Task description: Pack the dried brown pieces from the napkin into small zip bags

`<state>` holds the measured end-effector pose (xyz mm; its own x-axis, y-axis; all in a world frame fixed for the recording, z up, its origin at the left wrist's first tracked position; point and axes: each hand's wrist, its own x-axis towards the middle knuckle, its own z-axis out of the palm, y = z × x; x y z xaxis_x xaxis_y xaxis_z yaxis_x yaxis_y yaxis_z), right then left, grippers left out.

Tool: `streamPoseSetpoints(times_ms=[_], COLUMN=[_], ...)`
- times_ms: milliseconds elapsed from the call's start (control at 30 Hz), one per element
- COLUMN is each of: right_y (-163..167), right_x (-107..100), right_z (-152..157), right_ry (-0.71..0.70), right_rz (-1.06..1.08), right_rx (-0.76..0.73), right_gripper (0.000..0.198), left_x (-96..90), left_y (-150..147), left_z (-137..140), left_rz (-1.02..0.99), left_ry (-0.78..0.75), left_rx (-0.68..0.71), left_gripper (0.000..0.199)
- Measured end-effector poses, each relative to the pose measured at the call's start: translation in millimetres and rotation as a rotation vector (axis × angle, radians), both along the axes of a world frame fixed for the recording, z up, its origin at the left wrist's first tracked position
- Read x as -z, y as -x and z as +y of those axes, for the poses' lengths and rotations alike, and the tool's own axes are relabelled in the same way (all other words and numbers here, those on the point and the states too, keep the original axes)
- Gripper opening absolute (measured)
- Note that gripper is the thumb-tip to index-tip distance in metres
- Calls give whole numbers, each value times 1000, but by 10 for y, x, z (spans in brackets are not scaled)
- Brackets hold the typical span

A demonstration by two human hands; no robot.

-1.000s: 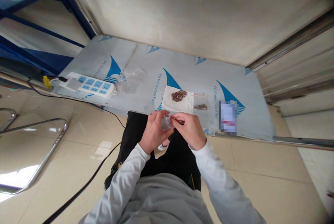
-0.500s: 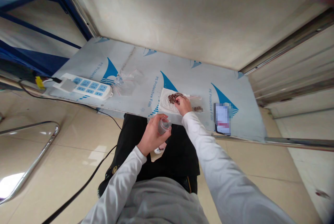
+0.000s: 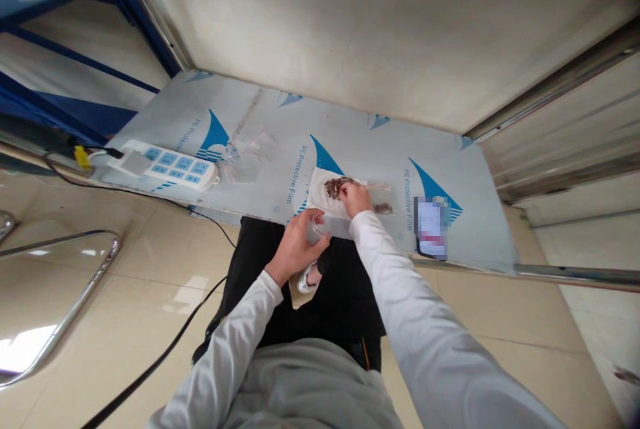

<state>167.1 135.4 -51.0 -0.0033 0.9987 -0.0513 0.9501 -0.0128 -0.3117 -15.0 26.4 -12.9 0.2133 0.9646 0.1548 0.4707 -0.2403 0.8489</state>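
Observation:
My left hand (image 3: 296, 246) is wrapped round a small clear plastic cup (image 3: 317, 229), held over my lap just off the table's front edge. On the table, a white paper towel (image 3: 320, 197) bears a heap of small brown pieces (image 3: 332, 188), too small to name. My right hand (image 3: 356, 198) is at the heap's right side, its fingertips pinched together at the pieces; what is between them is hidden. Just right of that hand lies a clear plastic bag (image 3: 376, 197) with more small brown pieces (image 3: 384, 208) by its lower end.
The table (image 3: 260, 209) is covered in printed protective film. A white power strip (image 3: 170, 166) with a plugged-in cable and several empty clear bags (image 3: 253, 156) lie to the left. A phone (image 3: 431, 228) lies at the right front edge. A black cable (image 3: 165, 342) crosses the floor.
My right hand stays at the heap, its fingers shifted slightly to the right side of the pieces. The cup in my left hand has tilted a little. The view has shifted slightly.

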Motion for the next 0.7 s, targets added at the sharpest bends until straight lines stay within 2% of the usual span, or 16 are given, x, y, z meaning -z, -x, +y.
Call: streamPoseSetpoints(times_ms=[167, 400, 533, 633, 700], right_y=[-84, -214, -124, 69, 203], right_x=[-30, -119, -340, -598, -743], right_z=[-12, -41, -245, -566, -780], right_ry=[-42, -151, -201, -255, -232], right_rz=[42, 172, 298, 601, 721], right_rx=[-52, -20, 35, 86, 53], right_gripper=[17, 20, 23, 30, 28], left_x=[32, 126, 162, 125, 81], left_y=[-22, -110, -167, -206, -239], left_z=[109, 298, 355, 344, 323], left_rz=[-31, -80, -103, -148, -194], left_ry=[-6, -39, -62, -63, -53], left_rx=[-11, -24, -41, -37, -28], left_gripper=[37, 37, 41, 41, 40])
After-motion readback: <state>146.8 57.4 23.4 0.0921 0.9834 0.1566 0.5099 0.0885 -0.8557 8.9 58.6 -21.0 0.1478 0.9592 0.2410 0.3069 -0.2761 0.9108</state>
